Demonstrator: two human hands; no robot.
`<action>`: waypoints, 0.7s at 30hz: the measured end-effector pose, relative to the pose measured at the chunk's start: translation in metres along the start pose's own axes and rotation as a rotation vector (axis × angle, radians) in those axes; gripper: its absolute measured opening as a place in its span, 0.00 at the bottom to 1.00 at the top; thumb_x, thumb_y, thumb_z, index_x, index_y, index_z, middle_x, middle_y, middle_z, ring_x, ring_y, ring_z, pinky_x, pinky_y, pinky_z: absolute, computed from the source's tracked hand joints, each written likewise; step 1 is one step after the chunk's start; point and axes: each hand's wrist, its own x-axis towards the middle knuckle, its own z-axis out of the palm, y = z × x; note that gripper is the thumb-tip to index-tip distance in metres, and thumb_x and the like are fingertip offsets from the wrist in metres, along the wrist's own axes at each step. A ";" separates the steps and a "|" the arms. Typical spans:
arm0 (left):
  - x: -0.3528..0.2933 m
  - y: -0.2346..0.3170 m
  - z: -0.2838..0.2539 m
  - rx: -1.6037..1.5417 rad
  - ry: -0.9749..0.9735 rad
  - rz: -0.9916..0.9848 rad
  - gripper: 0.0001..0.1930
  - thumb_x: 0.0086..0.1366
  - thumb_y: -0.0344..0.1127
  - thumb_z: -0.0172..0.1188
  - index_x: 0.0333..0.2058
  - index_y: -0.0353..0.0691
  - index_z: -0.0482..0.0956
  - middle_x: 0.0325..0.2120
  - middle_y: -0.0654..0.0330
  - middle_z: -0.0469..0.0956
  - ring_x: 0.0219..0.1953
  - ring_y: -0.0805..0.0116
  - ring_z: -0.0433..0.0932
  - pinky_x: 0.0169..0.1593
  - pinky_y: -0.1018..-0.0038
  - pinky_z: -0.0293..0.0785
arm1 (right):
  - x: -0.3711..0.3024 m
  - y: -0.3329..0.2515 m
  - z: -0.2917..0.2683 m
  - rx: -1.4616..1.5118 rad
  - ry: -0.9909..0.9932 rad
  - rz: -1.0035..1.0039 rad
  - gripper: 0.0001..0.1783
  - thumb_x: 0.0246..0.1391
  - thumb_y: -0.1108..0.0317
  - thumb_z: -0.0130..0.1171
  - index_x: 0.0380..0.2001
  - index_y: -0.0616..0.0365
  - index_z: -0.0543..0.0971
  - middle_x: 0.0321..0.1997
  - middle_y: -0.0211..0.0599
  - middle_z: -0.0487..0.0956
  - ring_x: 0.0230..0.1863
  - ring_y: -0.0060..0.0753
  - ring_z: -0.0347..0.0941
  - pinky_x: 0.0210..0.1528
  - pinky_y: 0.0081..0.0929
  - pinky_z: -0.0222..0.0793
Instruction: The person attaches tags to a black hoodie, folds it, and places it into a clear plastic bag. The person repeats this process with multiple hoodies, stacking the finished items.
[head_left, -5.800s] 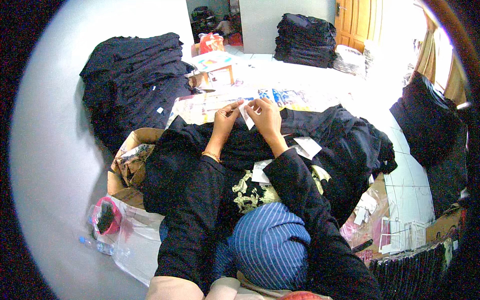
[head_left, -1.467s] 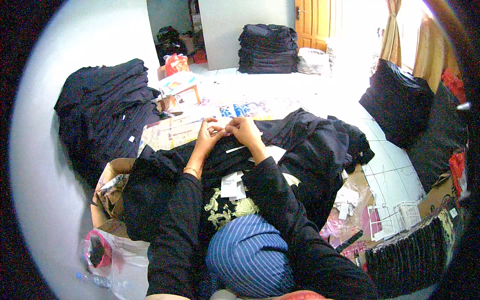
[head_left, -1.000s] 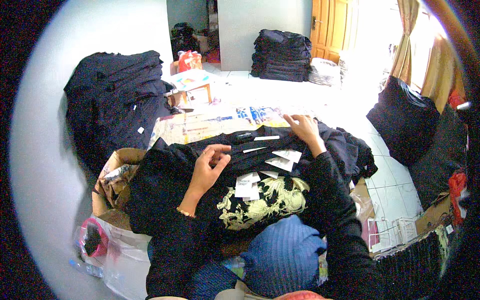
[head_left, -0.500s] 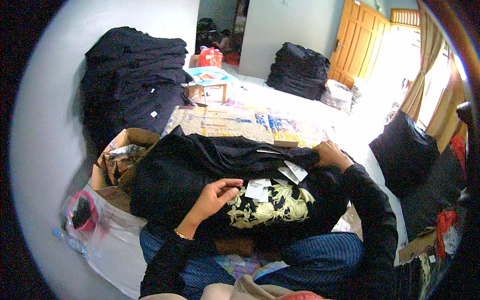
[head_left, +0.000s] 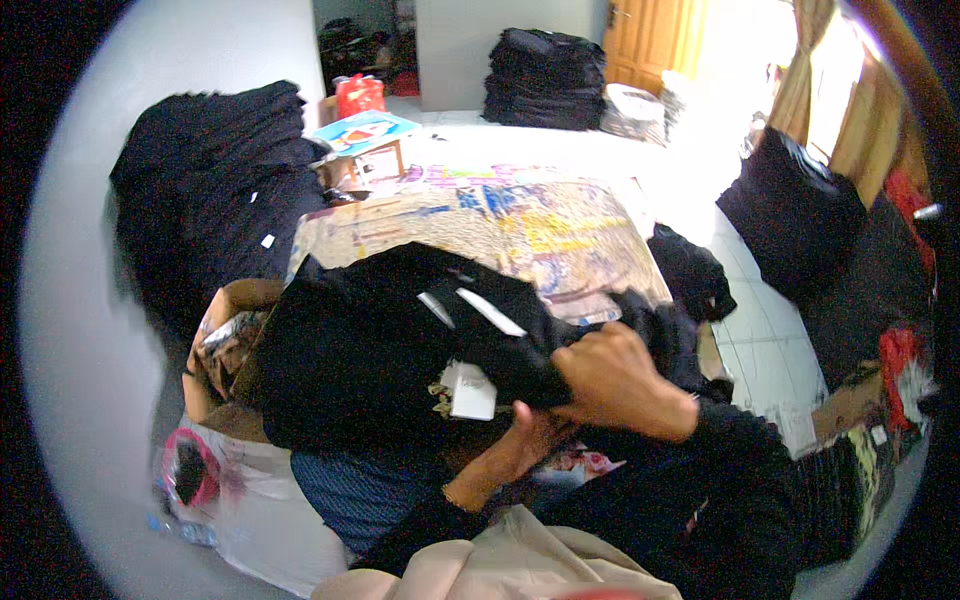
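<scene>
A heap of black garments [head_left: 350, 350] lies across my lap, the top one partly folded over. White hang tags [head_left: 470, 390] lie on it, beside a small strip of pale print. My right hand [head_left: 620, 385] is closed on the right edge of the black garment, with bunched cloth around it. Just below and left of it is my left hand [head_left: 510, 455], its thumb raised apart from the fingers. Those fingers point toward my right hand; their tips are blurred and partly hidden against the cloth.
A paint-stained board [head_left: 560, 235] lies ahead. Tall black cloth stacks [head_left: 210, 190] stand at the left, with another black stack [head_left: 545, 80] by the door. A cardboard box [head_left: 205, 350] and a pink-rimmed container [head_left: 190, 465] are near my left. More black cloth [head_left: 795, 210] sits at right.
My right hand has drawn the garment's far right edge toward me and left, covering most of the pale print. My left hand has moved down and right. The view has shifted.
</scene>
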 end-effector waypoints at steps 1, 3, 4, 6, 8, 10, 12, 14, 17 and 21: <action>-0.011 -0.002 0.007 -0.186 0.085 -0.082 0.50 0.50 0.76 0.41 0.56 0.34 0.62 0.53 0.51 0.66 0.55 0.59 0.65 0.60 0.64 0.57 | -0.006 -0.013 0.011 -0.041 0.105 -0.059 0.24 0.29 0.48 0.67 0.20 0.57 0.73 0.20 0.37 0.76 0.27 0.37 0.74 0.35 0.31 0.65; -0.015 -0.008 0.023 -0.254 0.420 -0.112 0.39 0.55 0.71 0.45 0.48 0.38 0.69 0.43 0.54 0.73 0.48 0.60 0.71 0.53 0.65 0.65 | -0.017 -0.031 0.028 -0.071 0.241 -0.071 0.21 0.30 0.51 0.65 0.20 0.56 0.72 0.20 0.33 0.73 0.25 0.33 0.71 0.33 0.29 0.62; -0.015 -0.009 0.029 -0.195 0.559 -0.119 0.36 0.56 0.68 0.45 0.49 0.40 0.68 0.43 0.53 0.73 0.47 0.60 0.72 0.51 0.64 0.68 | -0.025 -0.036 0.033 -0.026 0.286 -0.104 0.20 0.31 0.53 0.65 0.21 0.56 0.72 0.20 0.32 0.72 0.25 0.32 0.70 0.32 0.28 0.61; -0.017 -0.008 0.039 -0.032 0.760 -0.079 0.27 0.57 0.58 0.48 0.44 0.41 0.70 0.39 0.57 0.73 0.43 0.65 0.73 0.45 0.67 0.71 | -0.037 -0.038 0.036 0.146 0.180 -0.174 0.19 0.34 0.53 0.63 0.22 0.56 0.72 0.21 0.30 0.71 0.25 0.30 0.68 0.31 0.28 0.59; -0.024 -0.001 0.044 0.053 0.849 -0.129 0.20 0.56 0.50 0.52 0.38 0.39 0.73 0.36 0.59 0.74 0.39 0.70 0.73 0.41 0.71 0.70 | -0.057 -0.032 0.031 0.366 0.177 -0.278 0.24 0.40 0.48 0.61 0.32 0.57 0.75 0.29 0.35 0.74 0.35 0.34 0.70 0.40 0.30 0.62; -0.028 0.008 0.046 -0.080 0.820 -0.143 0.19 0.55 0.48 0.52 0.38 0.38 0.74 0.36 0.58 0.75 0.38 0.69 0.74 0.41 0.70 0.71 | -0.074 -0.017 0.025 0.478 0.251 -0.349 0.31 0.42 0.43 0.59 0.46 0.51 0.72 0.45 0.38 0.72 0.51 0.39 0.65 0.51 0.38 0.58; -0.033 0.015 0.047 -0.273 0.688 -0.036 0.18 0.55 0.47 0.52 0.37 0.39 0.75 0.36 0.58 0.75 0.38 0.68 0.74 0.42 0.70 0.71 | -0.093 0.002 0.025 0.413 0.317 -0.266 0.43 0.34 0.35 0.62 0.55 0.39 0.68 0.64 0.35 0.60 0.65 0.45 0.51 0.61 0.48 0.44; -0.040 0.031 0.041 -0.246 0.603 -0.004 0.18 0.55 0.47 0.51 0.37 0.39 0.75 0.36 0.58 0.75 0.38 0.68 0.74 0.42 0.70 0.70 | -0.110 0.023 0.035 0.519 0.361 -0.160 0.56 0.23 0.34 0.67 0.59 0.43 0.61 0.66 0.42 0.55 0.66 0.54 0.48 0.62 0.53 0.43; -0.059 0.053 0.034 -0.043 0.589 -0.022 0.18 0.55 0.47 0.51 0.38 0.39 0.75 0.36 0.59 0.75 0.39 0.68 0.74 0.43 0.70 0.70 | -0.124 0.039 0.073 0.610 0.278 -0.092 0.64 0.20 0.37 0.70 0.63 0.45 0.51 0.68 0.47 0.48 0.67 0.54 0.45 0.64 0.55 0.41; -0.093 0.068 0.023 0.258 0.628 -0.081 0.19 0.56 0.47 0.51 0.38 0.39 0.75 0.37 0.59 0.75 0.40 0.68 0.73 0.44 0.70 0.69 | -0.131 0.037 0.129 0.441 0.208 0.057 0.62 0.23 0.42 0.70 0.63 0.47 0.53 0.69 0.41 0.48 0.67 0.45 0.48 0.64 0.49 0.42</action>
